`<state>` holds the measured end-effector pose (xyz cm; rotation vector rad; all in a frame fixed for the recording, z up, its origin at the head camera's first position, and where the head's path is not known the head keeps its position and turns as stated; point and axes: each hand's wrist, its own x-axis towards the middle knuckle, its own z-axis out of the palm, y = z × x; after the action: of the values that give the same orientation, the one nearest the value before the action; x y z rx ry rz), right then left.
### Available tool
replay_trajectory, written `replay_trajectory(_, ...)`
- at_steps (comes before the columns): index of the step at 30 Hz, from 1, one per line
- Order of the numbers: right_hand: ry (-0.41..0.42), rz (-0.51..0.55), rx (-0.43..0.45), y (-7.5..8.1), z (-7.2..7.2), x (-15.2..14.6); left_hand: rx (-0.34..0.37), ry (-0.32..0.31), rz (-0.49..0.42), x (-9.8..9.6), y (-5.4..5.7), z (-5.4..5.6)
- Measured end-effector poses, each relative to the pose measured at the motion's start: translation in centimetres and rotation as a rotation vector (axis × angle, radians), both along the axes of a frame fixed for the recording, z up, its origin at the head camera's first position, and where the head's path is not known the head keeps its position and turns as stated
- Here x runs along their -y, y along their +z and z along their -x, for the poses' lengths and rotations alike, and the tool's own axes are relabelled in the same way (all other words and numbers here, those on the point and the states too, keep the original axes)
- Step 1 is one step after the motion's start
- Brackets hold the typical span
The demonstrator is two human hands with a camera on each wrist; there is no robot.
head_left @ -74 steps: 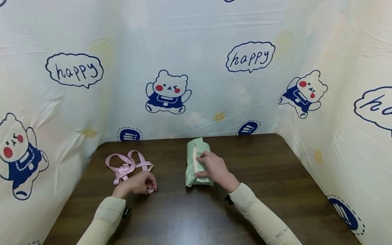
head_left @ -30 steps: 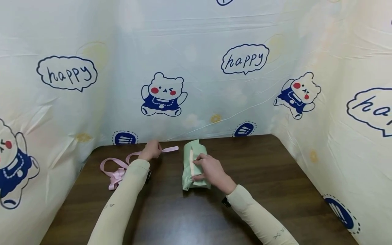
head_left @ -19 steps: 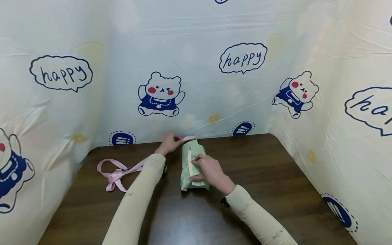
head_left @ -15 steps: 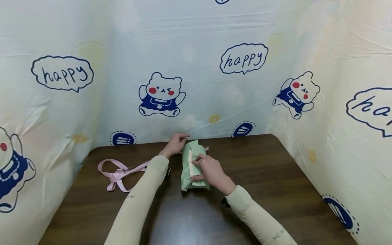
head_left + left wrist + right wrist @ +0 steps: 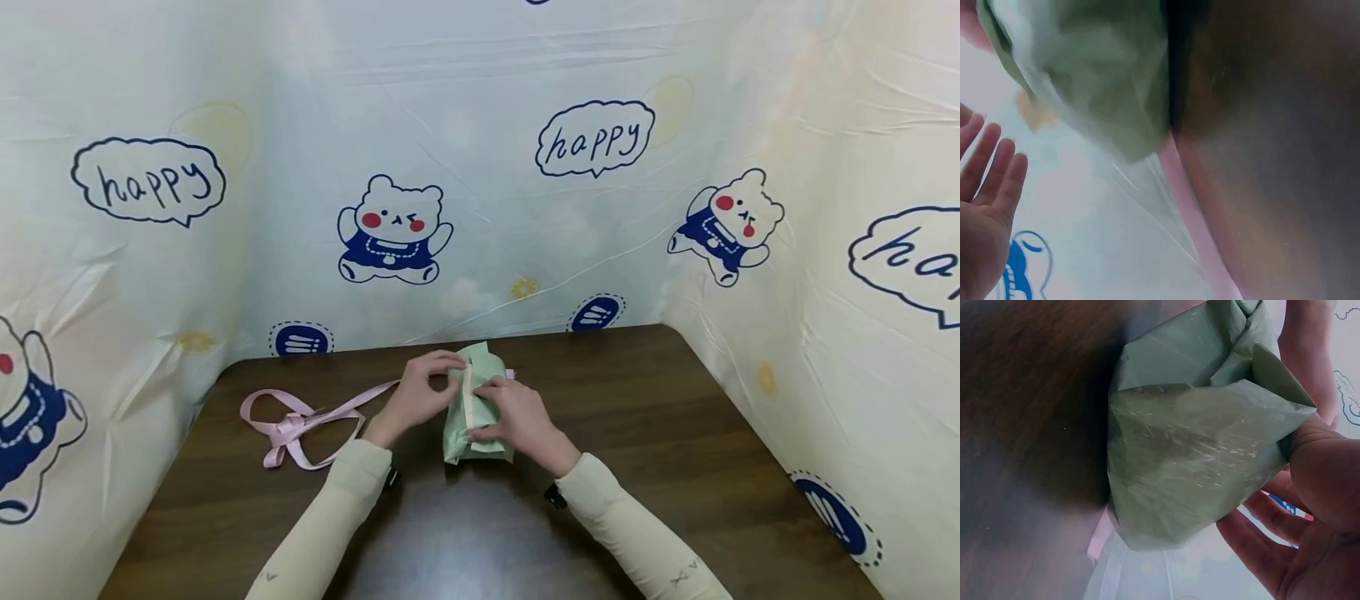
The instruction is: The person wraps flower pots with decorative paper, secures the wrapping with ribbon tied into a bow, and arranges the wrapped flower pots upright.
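Big bear cloth [image 5: 480, 183] hangs behind. Brown counter [image 5: 468, 542] in front. Long pink ribbon [image 5: 288, 427] loops on left, slides under green packet [image 5: 487, 410], end poking out right. Packet lies on counter, middle, near back. Left hand [image 5: 416, 392], loose fingers, not gripping, by packet's left edge. Right hand [image 5: 525, 421], not closed, presses packet top. Thin pale strip [image 5: 468, 404] runs along packet top

the left hand [image 5: 988, 219], fingers extended, shows beside a creased light-green wrapped package [image 5: 1097, 69]; a flat pink ribbon [image 5: 1190, 212] runs from the package's corner between a brown worktop [image 5: 1291, 187] and pale printed sheeting [image 5: 1085, 200].
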<state>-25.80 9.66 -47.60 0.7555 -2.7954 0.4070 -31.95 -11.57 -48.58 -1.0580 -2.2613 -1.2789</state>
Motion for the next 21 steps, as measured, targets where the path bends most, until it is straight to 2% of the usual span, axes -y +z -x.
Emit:
replay_trajectory(3, 0.001, 0.035, -0.009, -0.3, 0.1, 0.0, -0.006, -0.045, 0.027, 0.0, -0.5, -1.6)
replay_trajectory(7, 0.009, 0.085, -0.026, -0.6, 0.2, -0.1, 0.052, -0.098, 0.107, -0.1, -1.3, -2.7)
replay_trajectory(14, 0.013, 0.131, -0.033, -0.9, 0.0, 0.1, 0.133, -0.076, 0.227, 0.1, -1.7, -3.6)
replay_trajectory(18, 0.034, 0.127, -0.018, -0.7, 0.0, -0.2, 0.123, -0.088, 0.313, 0.1, -1.3, -4.0)
replay_trajectory(21, 0.116, 0.126, 0.03, -0.1, 0.3, -1.0, 0.082, -0.074, 0.382, -0.1, -1.1, -4.3)
